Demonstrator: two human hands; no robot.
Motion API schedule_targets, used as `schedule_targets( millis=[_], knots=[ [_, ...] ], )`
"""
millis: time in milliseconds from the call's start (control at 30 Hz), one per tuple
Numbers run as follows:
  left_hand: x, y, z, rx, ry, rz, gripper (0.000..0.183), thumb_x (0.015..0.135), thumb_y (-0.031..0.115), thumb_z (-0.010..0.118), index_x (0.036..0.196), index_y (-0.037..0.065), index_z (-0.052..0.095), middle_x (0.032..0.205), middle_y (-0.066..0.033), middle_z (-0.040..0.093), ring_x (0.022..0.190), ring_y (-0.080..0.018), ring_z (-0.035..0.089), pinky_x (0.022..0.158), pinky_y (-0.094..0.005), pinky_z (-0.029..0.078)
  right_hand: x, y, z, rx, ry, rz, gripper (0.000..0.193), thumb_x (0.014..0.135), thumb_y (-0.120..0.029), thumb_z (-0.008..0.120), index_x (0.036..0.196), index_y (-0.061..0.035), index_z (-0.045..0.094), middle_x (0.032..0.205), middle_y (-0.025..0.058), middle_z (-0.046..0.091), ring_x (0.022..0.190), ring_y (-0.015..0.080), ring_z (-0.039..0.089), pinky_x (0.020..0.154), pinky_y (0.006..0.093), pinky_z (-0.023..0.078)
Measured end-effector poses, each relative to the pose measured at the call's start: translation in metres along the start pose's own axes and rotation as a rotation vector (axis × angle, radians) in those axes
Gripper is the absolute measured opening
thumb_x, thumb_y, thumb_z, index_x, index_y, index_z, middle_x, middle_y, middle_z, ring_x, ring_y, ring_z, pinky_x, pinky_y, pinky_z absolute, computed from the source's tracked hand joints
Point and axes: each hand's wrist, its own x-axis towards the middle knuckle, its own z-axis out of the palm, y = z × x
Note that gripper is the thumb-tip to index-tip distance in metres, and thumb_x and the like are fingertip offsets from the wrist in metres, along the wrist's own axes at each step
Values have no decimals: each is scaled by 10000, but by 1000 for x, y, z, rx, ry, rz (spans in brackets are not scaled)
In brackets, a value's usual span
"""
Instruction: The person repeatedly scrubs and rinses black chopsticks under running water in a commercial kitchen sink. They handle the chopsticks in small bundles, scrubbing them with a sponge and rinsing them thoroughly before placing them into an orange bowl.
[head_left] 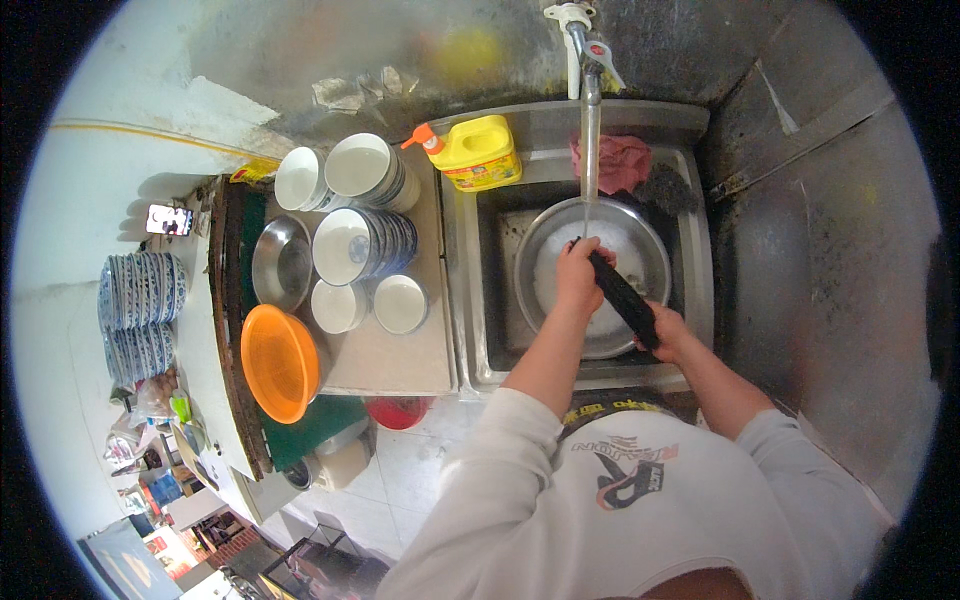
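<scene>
Over the sink, my left hand [578, 275] and my right hand [672, 332] grip opposite ends of a long black bundle [625, 300] that looks like a twisted cloth. It slants from upper left to lower right above a round metal basin [530, 235]. Whitish, soapy-looking water fills the basin, which sits in the steel sink [485, 300]. The tap's long spout [590, 150] hangs over the basin's far edge, just beyond my left hand. What my curled fingers cover of the bundle is hidden.
A pink cloth [622, 160] and a dark scouring pad [668, 188] lie at the sink's far right. At its far left stands a yellow bottle [480, 150]. Stacked bowls [345, 245], a steel bowl [283, 262] and an orange basket [280, 362] occupy the left counter. Metal panels wall the right side.
</scene>
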Motion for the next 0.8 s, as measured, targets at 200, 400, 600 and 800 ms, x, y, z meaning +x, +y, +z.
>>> schedule_targets(
  millis=[200,400,600,800],
  knots=[
    [2,-6,0,-132,105,49,161,894,149,581,992,30,533,791,-120,592,765,-279,606,755,-412,500,28,4,-31,315,48,-100,294,975,-410,490,1089,-161,598,767,56,579,569,183,545,417,325,424],
    [-3,2,-2,-38,23,74,157,891,116,575,1005,22,522,797,-112,585,757,-279,603,746,-416,504,-7,-1,3,-85,-53,7,366,978,-438,476,1114,-119,593,761,59,579,596,179,548,438,319,437],
    [-13,12,11,-74,90,86,136,857,100,618,930,32,525,789,-96,596,713,-244,595,717,-380,498,-6,-10,3,155,78,-114,313,959,-406,514,1051,-128,623,858,31,595,720,141,562,446,301,405],
    [-16,3,21,64,54,54,124,865,75,567,963,24,510,811,-126,590,766,-288,611,737,-419,512,6,-6,-8,-70,78,15,265,956,-377,540,1010,-131,621,859,39,602,693,148,556,447,293,393]
  ],
)
